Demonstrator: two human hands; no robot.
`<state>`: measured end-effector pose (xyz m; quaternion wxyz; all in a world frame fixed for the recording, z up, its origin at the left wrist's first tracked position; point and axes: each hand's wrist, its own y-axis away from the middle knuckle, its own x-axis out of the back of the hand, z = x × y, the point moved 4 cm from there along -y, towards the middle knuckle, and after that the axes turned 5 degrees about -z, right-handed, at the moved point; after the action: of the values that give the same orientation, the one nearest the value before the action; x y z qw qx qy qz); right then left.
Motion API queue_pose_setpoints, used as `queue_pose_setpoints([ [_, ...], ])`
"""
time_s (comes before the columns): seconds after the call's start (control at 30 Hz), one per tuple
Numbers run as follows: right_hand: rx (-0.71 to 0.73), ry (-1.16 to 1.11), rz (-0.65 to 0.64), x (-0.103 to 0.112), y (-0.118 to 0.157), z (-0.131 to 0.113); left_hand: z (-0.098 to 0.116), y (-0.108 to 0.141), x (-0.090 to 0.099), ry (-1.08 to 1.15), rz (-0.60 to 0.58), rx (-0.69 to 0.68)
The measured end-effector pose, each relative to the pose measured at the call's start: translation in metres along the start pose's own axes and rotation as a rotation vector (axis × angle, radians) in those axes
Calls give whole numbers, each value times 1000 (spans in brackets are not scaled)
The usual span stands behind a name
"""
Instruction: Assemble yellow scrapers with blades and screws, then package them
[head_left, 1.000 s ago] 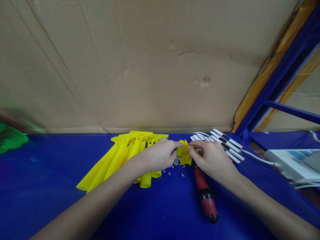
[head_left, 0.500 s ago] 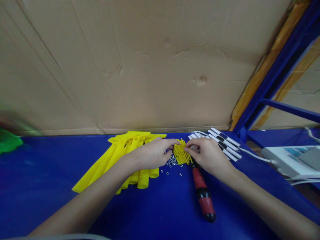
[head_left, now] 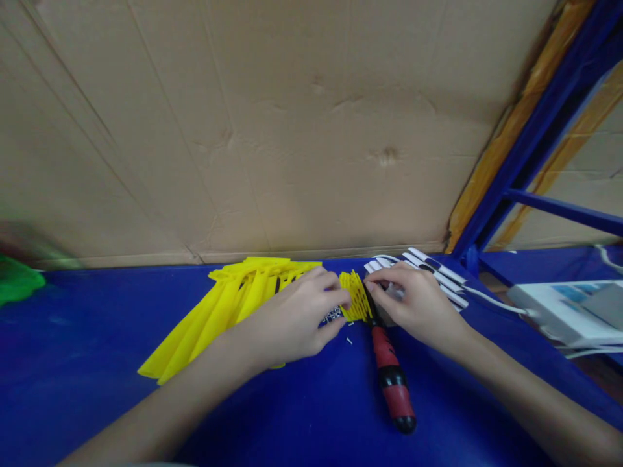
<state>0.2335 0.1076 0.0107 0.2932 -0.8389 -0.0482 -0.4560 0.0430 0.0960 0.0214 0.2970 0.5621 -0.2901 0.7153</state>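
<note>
My left hand [head_left: 309,314] hovers over the small metal nuts and screws [head_left: 332,316], its thumb and forefinger apart and nothing seen between them. Just right of it lies a bundle of thin yellow pieces [head_left: 355,297]. My right hand [head_left: 413,295] is at the bundle's right side, thumb and forefinger pinched near the dark tip of a red and black tool [head_left: 389,370]; what they hold is too small to make out. Large yellow tapered parts [head_left: 209,324] lie partly behind my left hand and forearm.
Rolled white and black pieces [head_left: 435,272] lie behind my right hand. A white box with cables [head_left: 559,314] stands at the right, beside a blue metal frame [head_left: 516,143]. Cardboard [head_left: 292,130] rises behind the blue table [head_left: 87,337]; something green [head_left: 19,280] is at far left.
My left hand has come down toward me from the yellow bundle, its thumb and forefinger now over the nuts and screws. My right hand has shifted slightly off the bundle.
</note>
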Motion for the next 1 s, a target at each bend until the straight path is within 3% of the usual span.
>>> queue_pose_setpoints([
  [0.1,-16,-14,15,1,2,3,18,8,-15,-84,-65,-172],
  [0.3,14,-19,17,3,4,0,20,5,-34,-361,11,-242],
  [0.57,55,-17,38,8,6,1,26,3,-16,-333,-23,-247],
  [0.7,55,-14,36,9,6,3,31,3,-19,-332,-59,-369],
  [1.0,55,-29,17,7,7,5,13,-3,-23,-396,-35,-310],
])
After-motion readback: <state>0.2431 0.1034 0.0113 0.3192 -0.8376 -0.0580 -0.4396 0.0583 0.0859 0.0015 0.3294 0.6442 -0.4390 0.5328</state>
